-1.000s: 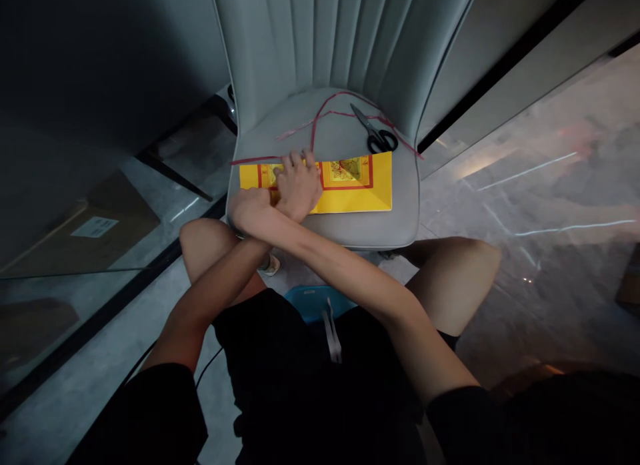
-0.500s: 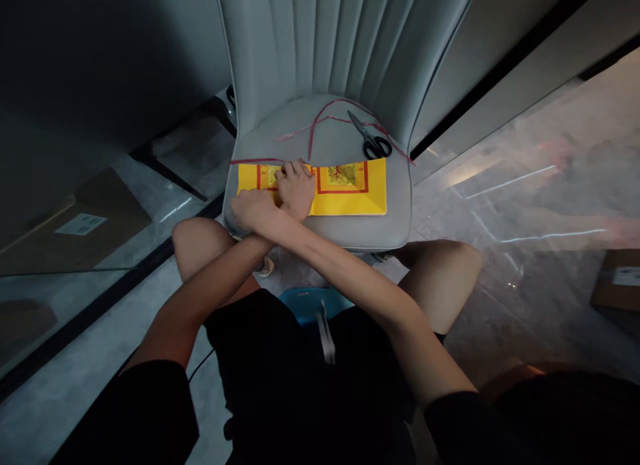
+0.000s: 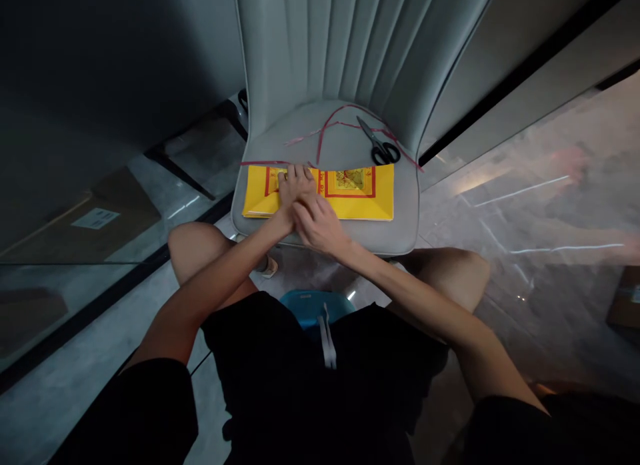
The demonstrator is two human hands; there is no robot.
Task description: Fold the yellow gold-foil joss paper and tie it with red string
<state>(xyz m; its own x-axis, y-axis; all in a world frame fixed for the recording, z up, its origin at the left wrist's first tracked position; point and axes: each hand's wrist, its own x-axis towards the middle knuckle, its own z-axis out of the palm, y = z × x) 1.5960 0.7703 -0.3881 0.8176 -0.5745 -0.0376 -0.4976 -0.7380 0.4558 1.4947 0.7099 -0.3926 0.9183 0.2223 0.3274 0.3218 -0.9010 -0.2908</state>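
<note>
A stack of yellow joss paper [image 3: 357, 208] with red-framed gold prints lies across the front of the grey chair seat, its middle dipped like a fold. My left hand [image 3: 296, 185] rests on that middle, fingers laid over the paper and holding nothing. Partly over the left wrist is my right hand [image 3: 323, 223], with loosely bent fingers that are apart; no object shows in it. A red ribbon [image 3: 263, 163] runs along the stack's far edge, partly hidden behind the left fingers. Black-handled scissors [image 3: 384, 153] lie beyond the stack's right half.
More thin red ribbon [image 3: 327, 121] curves over the back of the chair seat [image 3: 280, 148], partly by the scissors. The ribbed backrest [image 3: 345, 45] rises behind. A blue stool [image 3: 310, 305] shows between my legs. A cardboard box [image 3: 120, 208] appears at the left.
My right hand has moved right, off the stack's left half and across to the left wrist. The left half of the paper is now uncovered. My left hand stays on the middle.
</note>
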